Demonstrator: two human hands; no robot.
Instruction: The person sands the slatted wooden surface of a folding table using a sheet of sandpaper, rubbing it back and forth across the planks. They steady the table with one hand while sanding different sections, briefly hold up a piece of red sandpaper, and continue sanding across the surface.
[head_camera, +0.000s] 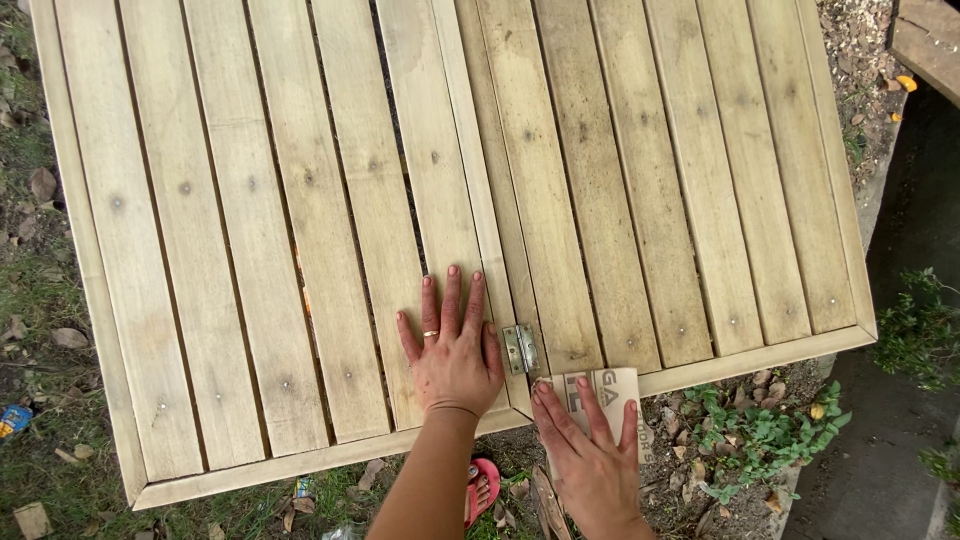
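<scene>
The sheet of sandpaper (600, 400) lies at the near edge of the slatted wooden tabletop (300, 200), just right of its small metal hinge (520, 348). The right hand (590, 455) presses it flat with spread fingers, not clenched. The left hand (452, 350) rests open on the slats, holding nothing, bracing. Sanding this edge seems in hand; the next stroke calls for firm, even pressure clear of the hinge.

A small blue wrapper (12, 420) lies on the ground at the left edge.
</scene>
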